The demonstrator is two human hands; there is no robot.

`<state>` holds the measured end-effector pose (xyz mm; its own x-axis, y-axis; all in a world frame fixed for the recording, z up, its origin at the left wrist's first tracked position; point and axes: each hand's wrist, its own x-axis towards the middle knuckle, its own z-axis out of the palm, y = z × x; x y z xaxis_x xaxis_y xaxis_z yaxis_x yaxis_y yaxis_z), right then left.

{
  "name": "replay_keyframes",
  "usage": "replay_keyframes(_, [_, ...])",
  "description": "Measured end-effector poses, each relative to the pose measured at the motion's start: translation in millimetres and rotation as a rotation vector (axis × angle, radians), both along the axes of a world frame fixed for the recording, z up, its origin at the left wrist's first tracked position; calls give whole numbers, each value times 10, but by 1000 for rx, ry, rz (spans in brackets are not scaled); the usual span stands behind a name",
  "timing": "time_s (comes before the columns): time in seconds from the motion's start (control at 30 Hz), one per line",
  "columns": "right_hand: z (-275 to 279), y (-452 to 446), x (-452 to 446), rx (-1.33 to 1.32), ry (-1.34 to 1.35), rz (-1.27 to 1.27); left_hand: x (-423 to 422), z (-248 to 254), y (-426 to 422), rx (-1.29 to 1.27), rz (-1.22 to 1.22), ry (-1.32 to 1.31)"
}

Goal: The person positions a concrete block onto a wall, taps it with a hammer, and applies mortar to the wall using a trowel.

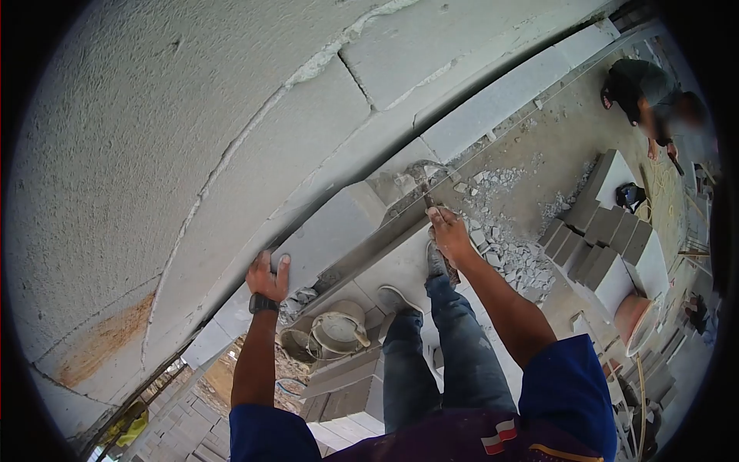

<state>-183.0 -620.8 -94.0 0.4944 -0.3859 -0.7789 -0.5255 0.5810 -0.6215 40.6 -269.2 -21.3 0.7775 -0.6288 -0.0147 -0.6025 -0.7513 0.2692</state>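
Observation:
My left hand (268, 279), with a dark watch at the wrist, rests on the end of a pale grey block (331, 229) beside the wall, fingers apart. My right hand (449, 229) is closed round the handle of a trowel (425, 183), whose blade is over the gap at the block's other end. Grey mortar (391, 185) lies in that gap. A thin string (477, 148) runs along the row of blocks. Below the block stand buckets (339, 327) with a tool handle in one.
The large block wall (200, 131) fills the upper left. Broken rubble (512, 262) lies on the floor right of my feet. Stacked blocks (608, 242) stand at the right, near an orange-rimmed tub (637, 322). Another person (650, 88) bends down at the upper right.

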Motion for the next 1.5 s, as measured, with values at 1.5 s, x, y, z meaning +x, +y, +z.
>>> replay_keyframes(1.5, [188,239,293,-297,163,294,23,-76,1968,64,342,-49])
